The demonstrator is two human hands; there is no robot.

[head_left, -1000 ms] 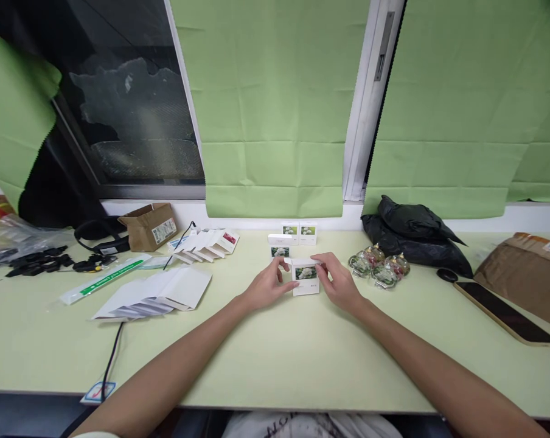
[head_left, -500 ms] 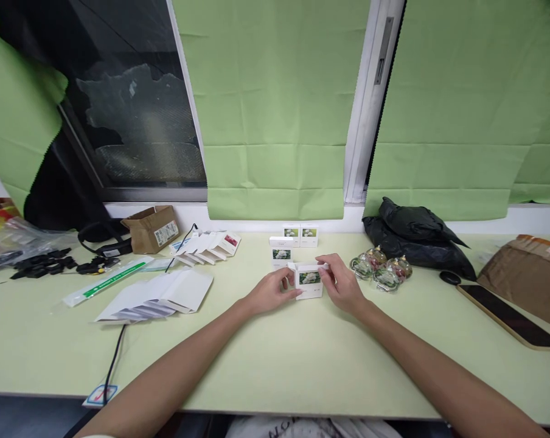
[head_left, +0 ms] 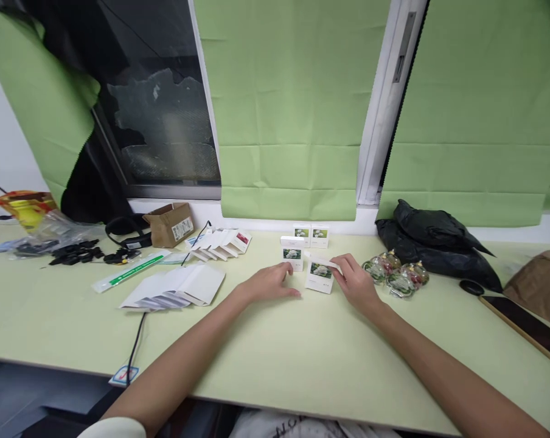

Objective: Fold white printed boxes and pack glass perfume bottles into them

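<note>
A small white box (head_left: 319,285) with a white-flower picture on its front stands slightly tilted on the table, its top flap raised. The fingers and thumb of my right hand (head_left: 356,285) pinch it by the upper right corner at the flap. To its left, my left hand (head_left: 269,283) is empty, thumb and fingers apart, with a gap between it and the box. Just behind stands a similar flower box (head_left: 292,258) with a raised white top. Two more flower boxes, a left one (head_left: 302,235) and a right one (head_left: 319,237), stand side by side near the wall.
Flat white cartons (head_left: 179,286) lie fanned out on the left, with more folded cartons (head_left: 224,242) behind. Plastic-wrapped ornaments (head_left: 396,274) and black plastic bags (head_left: 432,243) are on the right, beside a phone (head_left: 525,325). An opened brown box (head_left: 170,225) stands back left.
My left hand has let go of the flower box and opened beside it. My right hand keeps hold, and the box now leans a little. The camera view has shifted left.
</note>
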